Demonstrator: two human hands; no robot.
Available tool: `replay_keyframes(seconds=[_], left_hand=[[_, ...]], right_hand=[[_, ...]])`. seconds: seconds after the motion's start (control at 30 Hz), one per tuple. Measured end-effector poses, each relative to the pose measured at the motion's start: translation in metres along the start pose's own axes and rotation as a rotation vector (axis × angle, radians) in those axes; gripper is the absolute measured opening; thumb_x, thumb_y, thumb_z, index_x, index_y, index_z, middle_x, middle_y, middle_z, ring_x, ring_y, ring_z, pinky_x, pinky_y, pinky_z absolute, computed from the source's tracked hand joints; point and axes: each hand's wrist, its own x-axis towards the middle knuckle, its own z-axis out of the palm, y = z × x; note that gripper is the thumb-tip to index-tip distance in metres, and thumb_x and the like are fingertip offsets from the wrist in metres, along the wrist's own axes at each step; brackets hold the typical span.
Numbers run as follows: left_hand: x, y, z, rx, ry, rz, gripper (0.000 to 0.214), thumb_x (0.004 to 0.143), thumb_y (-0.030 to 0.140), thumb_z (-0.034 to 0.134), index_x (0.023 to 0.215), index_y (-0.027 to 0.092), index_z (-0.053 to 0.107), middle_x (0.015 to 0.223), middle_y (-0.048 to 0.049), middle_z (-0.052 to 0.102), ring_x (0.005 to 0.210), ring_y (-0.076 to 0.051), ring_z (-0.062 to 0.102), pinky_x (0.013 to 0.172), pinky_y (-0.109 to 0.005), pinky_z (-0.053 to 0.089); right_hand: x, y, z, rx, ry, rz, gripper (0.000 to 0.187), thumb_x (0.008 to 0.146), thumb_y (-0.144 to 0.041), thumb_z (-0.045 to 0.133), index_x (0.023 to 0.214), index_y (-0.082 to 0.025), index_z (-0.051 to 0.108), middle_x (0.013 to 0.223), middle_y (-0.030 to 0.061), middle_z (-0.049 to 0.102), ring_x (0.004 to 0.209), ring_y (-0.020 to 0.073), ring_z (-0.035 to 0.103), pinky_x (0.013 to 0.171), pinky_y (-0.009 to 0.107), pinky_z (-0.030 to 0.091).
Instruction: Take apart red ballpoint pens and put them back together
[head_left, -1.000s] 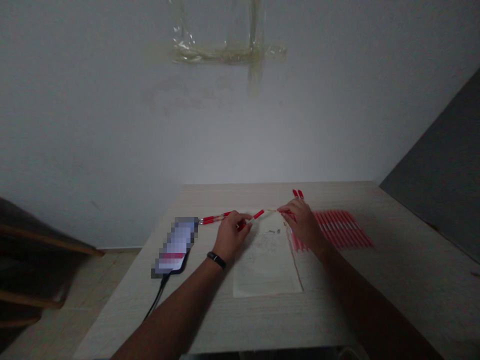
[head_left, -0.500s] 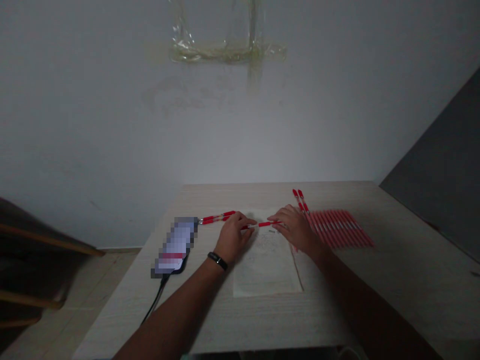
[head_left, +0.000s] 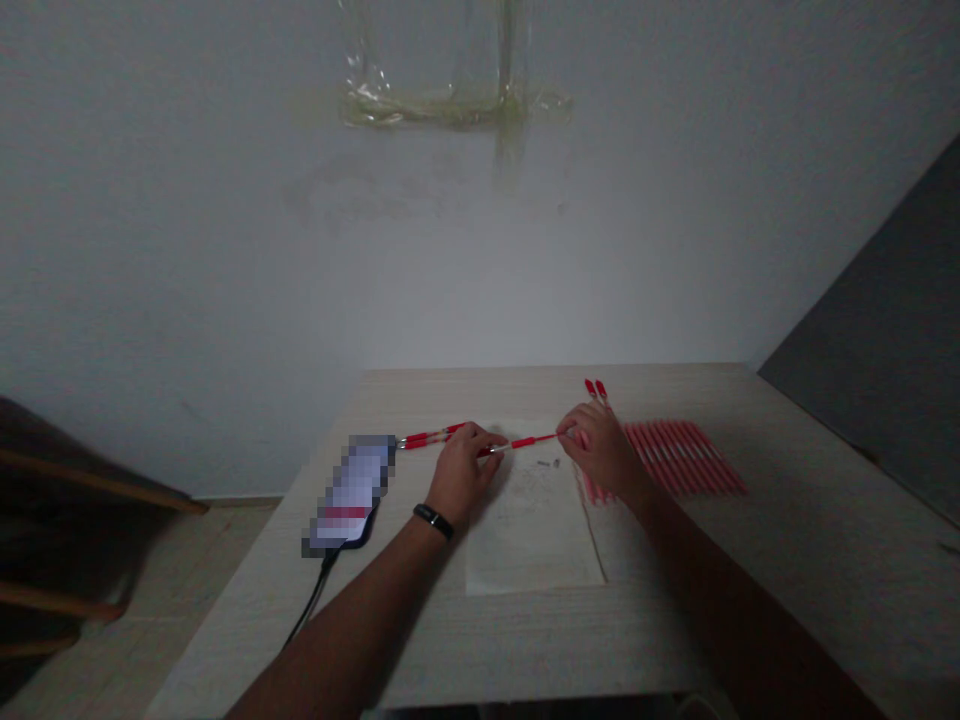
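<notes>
My left hand point(head_left: 466, 465), with a black band at the wrist, is closed on one end of a red and clear pen point(head_left: 523, 442). The pen lies level above the sheet of paper, its red grip section showing between my hands. From its right end a thin red refill point(head_left: 547, 436) sticks out. The tip of that refill is pinched in the fingers of my right hand point(head_left: 596, 445). Below the pen, a small spring-like piece point(head_left: 543, 463) and a small grey piece point(head_left: 556, 463) lie on the paper point(head_left: 532, 550).
Two red pens point(head_left: 431, 437) lie left of my left hand, near a phone point(head_left: 352, 490) with a cable. A row of several red pen parts point(head_left: 686, 458) lies on the right. Behind my right hand are two red-ended pieces point(head_left: 595, 388). A wall closes the table's back.
My right hand has shifted slightly right, away from the pen's grip section, and more of the thin red refill shows. My left hand has barely moved. The small grey piece is now in plain sight.
</notes>
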Motion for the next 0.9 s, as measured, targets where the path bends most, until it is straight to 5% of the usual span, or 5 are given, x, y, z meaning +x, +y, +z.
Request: replay_keyframes(seconds=[0.37, 0.9], left_hand=[[0.0004, -0.0008, 0.0020, -0.028, -0.021, 0.042, 0.019, 0.092, 0.023, 0.063, 0.106, 0.025, 0.077, 0.095, -0.0068, 0.064, 0.090, -0.022, 0.062, 0.082, -0.037, 0.051], [0.0000, 0.0014, 0.0002, -0.051, -0.058, 0.076, 0.018, 0.093, 0.021, 0.064, 0.105, 0.025, 0.077, 0.096, -0.0067, 0.068, 0.092, -0.022, 0.062, 0.082, -0.037, 0.050]], right_hand=[[-0.0033, 0.0003, 0.0090, 0.079, -0.034, 0.000, 0.003, 0.090, -0.023, 0.070, 0.092, -0.022, 0.069, 0.089, 0.0052, 0.070, 0.091, 0.0242, 0.061, 0.083, 0.039, 0.046], [-0.0040, -0.0071, 0.0079, 0.142, -0.107, 0.023, 0.015, 0.094, -0.020, 0.064, 0.080, -0.021, 0.063, 0.081, 0.0035, 0.066, 0.087, 0.0218, 0.059, 0.079, 0.035, 0.044]])
